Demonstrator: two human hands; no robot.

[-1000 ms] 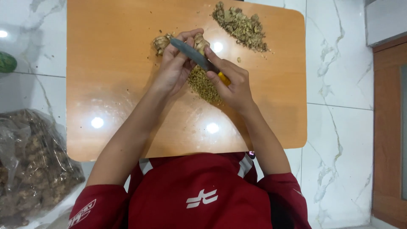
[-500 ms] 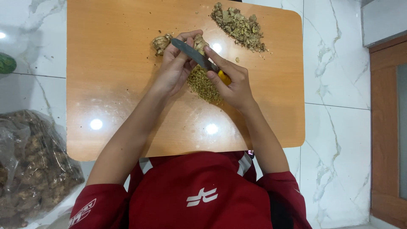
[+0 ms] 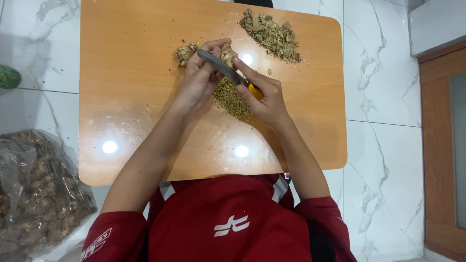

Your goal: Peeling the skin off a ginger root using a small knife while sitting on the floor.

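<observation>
Fingers (image 3: 213, 48) gripping one ginger root (image 3: 227, 52), one knife (image 3: 228, 72), two peel piles (image 3: 272, 35)

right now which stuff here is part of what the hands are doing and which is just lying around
In use:
- left hand holding the ginger
- right hand with the knife
- peelings under the hands
- board

Lying about:
- second ginger piece
- scrap pile
- plastic bag on the floor
- green thing at the left edge
</observation>
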